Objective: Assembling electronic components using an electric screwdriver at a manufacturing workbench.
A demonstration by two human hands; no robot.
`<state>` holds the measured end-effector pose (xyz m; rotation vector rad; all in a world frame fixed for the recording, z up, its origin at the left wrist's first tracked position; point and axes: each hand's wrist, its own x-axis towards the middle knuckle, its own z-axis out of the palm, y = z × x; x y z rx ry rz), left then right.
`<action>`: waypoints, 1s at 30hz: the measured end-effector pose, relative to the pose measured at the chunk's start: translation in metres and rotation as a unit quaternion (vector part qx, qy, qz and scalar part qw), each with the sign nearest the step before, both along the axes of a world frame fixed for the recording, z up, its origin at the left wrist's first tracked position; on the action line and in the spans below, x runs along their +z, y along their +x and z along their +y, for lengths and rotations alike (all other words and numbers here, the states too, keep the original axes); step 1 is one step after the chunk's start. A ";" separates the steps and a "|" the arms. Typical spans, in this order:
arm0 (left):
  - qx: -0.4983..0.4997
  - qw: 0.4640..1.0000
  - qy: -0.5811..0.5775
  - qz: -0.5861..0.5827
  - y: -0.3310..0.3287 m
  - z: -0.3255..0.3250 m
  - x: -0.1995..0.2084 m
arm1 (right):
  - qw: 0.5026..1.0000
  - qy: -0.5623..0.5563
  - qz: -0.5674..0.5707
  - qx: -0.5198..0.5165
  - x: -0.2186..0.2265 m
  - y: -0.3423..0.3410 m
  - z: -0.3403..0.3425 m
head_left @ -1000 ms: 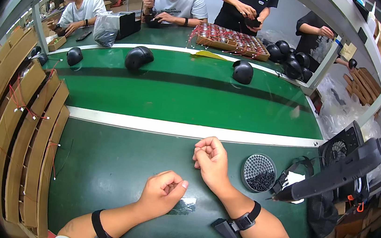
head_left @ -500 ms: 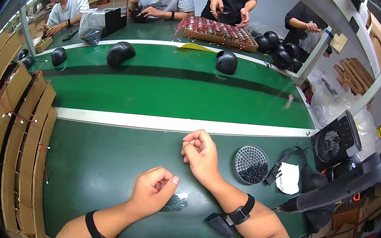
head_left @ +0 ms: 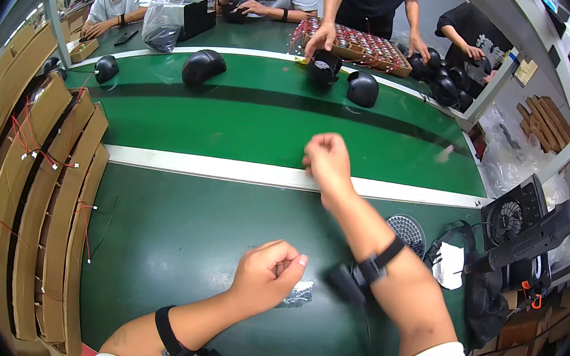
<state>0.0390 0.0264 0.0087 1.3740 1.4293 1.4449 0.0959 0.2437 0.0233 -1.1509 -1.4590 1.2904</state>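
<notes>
My left hand point(head_left: 268, 278) is curled into a loose fist above the green work surface point(head_left: 174, 229). Its fingers are closed, and whatever sits inside them is hidden. Past the white rail point(head_left: 230, 169), my right hand point(head_left: 329, 160) reaches out over the green belt point(head_left: 234, 130), fingers bent inward; any small thing in them cannot be made out. Beyond it on the belt stand a black rounded shell point(head_left: 363, 90) and a rounder black housing point(head_left: 204, 67). A co-worker's hand point(head_left: 322, 38) is at an open black shell point(head_left: 323, 70) on the belt's far side.
Beside my right forearm sits a round dish point(head_left: 407, 233) with a perforated pattern, partly covered. A black power screwdriver point(head_left: 531, 238) and a fan point(head_left: 512, 212) stand at the right. Cardboard trays point(head_left: 34, 220) with red wires line the left. Several people work across the belt.
My right hand has moved forward from the work surface to over the belt. My left hand stays closed. A co-worker has brought a black shell to the belt's far edge. The view has shifted slightly.
</notes>
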 end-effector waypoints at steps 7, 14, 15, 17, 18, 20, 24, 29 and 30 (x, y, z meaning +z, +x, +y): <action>0.000 0.998 -0.001 -0.056 0.002 0.005 -0.011 | 0.952 0.135 -0.256 -0.101 0.016 -0.055 0.147; -0.007 0.999 -0.027 -0.032 -0.003 0.002 0.001 | 0.941 0.252 -0.214 -0.075 -0.014 -0.101 0.244; -0.001 1.000 -0.015 -0.021 -0.002 0.000 0.002 | 0.944 0.236 -0.205 -0.103 -0.018 -0.103 0.243; 0.001 1.000 0.000 -0.006 -0.002 -0.001 0.005 | 0.952 0.203 -0.171 -0.149 -0.020 -0.102 0.244; 0.000 1.000 0.003 -0.009 -0.002 -0.001 0.007 | 0.951 0.206 -0.174 -0.150 -0.017 -0.097 0.245; -0.012 1.000 0.001 -0.004 0.000 0.010 0.003 | 0.968 0.129 -0.166 -0.137 -0.025 -0.074 0.251; -0.008 1.000 -0.015 -0.014 -0.004 0.000 0.005 | 0.998 -0.023 0.001 -0.054 0.018 -0.066 0.138; 0.057 0.986 0.083 -0.136 -0.010 -0.006 0.028 | 0.984 -0.109 -0.018 0.142 0.060 -0.004 0.021; 0.094 0.980 0.172 -0.044 -0.018 -0.004 0.044 | 0.979 -0.121 -0.024 0.165 0.071 0.010 -0.004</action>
